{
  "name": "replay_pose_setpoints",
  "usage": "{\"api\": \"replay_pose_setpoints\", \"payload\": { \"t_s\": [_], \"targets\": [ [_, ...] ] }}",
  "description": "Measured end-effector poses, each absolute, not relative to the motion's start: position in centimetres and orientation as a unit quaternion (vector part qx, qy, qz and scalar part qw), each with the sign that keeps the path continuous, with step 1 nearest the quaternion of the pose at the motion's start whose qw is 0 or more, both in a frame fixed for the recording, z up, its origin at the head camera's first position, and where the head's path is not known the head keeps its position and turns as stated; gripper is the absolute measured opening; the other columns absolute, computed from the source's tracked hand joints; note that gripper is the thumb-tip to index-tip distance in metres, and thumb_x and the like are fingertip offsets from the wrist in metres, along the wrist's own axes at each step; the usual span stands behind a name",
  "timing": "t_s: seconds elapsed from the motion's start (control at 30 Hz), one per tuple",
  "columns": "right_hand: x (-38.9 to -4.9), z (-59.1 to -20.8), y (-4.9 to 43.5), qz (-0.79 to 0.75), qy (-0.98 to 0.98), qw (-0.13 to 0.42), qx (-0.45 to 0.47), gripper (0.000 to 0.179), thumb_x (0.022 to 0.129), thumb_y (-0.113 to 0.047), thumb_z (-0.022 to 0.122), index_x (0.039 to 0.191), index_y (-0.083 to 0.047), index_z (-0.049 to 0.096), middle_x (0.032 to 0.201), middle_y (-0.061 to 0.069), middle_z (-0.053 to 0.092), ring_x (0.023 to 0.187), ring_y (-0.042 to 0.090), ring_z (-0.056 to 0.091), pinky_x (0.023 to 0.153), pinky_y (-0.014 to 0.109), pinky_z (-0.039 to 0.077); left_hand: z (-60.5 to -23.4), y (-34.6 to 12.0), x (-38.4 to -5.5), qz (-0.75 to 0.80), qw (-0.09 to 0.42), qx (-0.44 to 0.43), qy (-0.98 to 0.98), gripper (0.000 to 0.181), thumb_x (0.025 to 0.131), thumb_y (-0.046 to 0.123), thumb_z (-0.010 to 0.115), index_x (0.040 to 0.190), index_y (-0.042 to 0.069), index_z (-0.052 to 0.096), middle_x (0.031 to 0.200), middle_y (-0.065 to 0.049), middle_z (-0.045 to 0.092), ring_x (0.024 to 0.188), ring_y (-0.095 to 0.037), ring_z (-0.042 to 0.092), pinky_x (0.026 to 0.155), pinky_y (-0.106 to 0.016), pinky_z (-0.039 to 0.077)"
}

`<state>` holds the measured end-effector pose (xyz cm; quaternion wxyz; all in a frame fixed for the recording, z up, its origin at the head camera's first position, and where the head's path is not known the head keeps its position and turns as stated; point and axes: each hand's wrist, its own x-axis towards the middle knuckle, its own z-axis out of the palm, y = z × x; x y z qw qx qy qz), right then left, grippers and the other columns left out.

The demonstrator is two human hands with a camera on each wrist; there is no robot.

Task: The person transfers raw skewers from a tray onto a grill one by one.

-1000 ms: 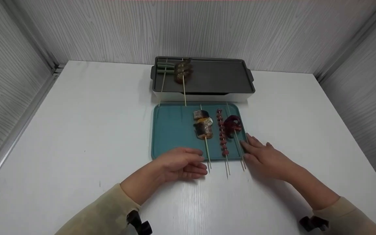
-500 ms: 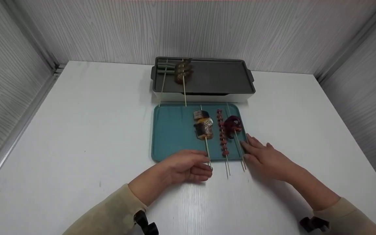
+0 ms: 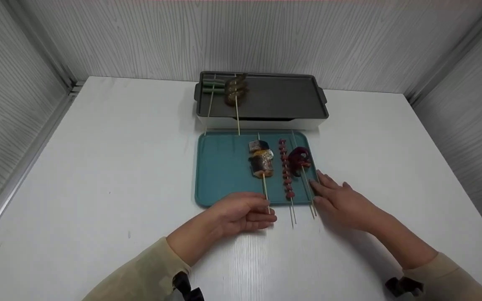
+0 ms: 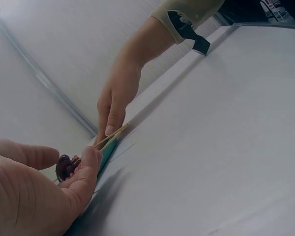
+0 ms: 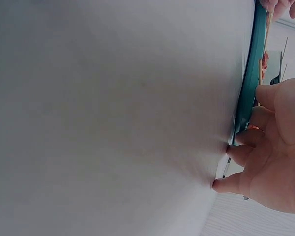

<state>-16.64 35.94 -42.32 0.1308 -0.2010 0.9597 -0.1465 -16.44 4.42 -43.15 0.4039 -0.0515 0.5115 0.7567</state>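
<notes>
My left hand (image 3: 241, 214) is at the front edge of the teal tray (image 3: 224, 175). Its fingers lie about the bare stick of a skewer of fish chunks (image 3: 262, 163), with a gap between thumb and fingers in the left wrist view. My right hand (image 3: 341, 205) rests at the tray's right edge, fingers spread, fingertips against the rim and table in the right wrist view. Close by on the tray lie a skewer of small red pieces (image 3: 287, 171) and a dark red squid-like skewer (image 3: 299, 159); their sticks overhang the front rim.
Behind the tray stands a dark griddle (image 3: 283, 96) on a pale base. A green vegetable skewer (image 3: 214, 90) and a brown, ridged skewer (image 3: 236, 90) lie on its left side, sticks pointing forward. Pale wood-grain panels (image 3: 161, 37) enclose the white table (image 3: 132, 159).
My left hand has moved slightly right, and its fingers now reach past the fish skewer's stick. The right hand has stayed at the tray's edge.
</notes>
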Motion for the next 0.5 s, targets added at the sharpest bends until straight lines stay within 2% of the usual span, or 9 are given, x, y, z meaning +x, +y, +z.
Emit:
{"api": "replay_pose_setpoints", "payload": {
  "t_s": [0.23,0.5],
  "targets": [
    [-16.7,-42.4,36.1,-0.145,0.960,0.132,-0.200,0.061,0.115,-0.039,0.047,0.163,-0.003,0.039,0.173,0.019,0.023,0.156,0.040,0.029,0.118,0.075,0.022,-42.4,4.1,-16.4,0.758,0.392,-0.052,0.519,0.059,0.107,0.007,0.060,0.160,-0.008,0.037,0.135,-0.028,0.067,0.115,-0.029,0.074,0.103,-0.042,0.056],
    [-16.7,-42.3,36.0,-0.144,0.960,0.138,-0.195,0.061,0.115,-0.040,0.047,0.163,-0.004,0.038,0.173,0.019,0.022,0.157,0.040,0.028,0.119,0.074,0.022,-41.9,4.1,-16.5,0.765,0.366,-0.067,0.526,0.050,0.105,0.005,0.064,0.152,-0.006,0.051,0.126,-0.027,0.071,0.100,-0.024,0.078,0.097,-0.039,0.060]
  ]
}}
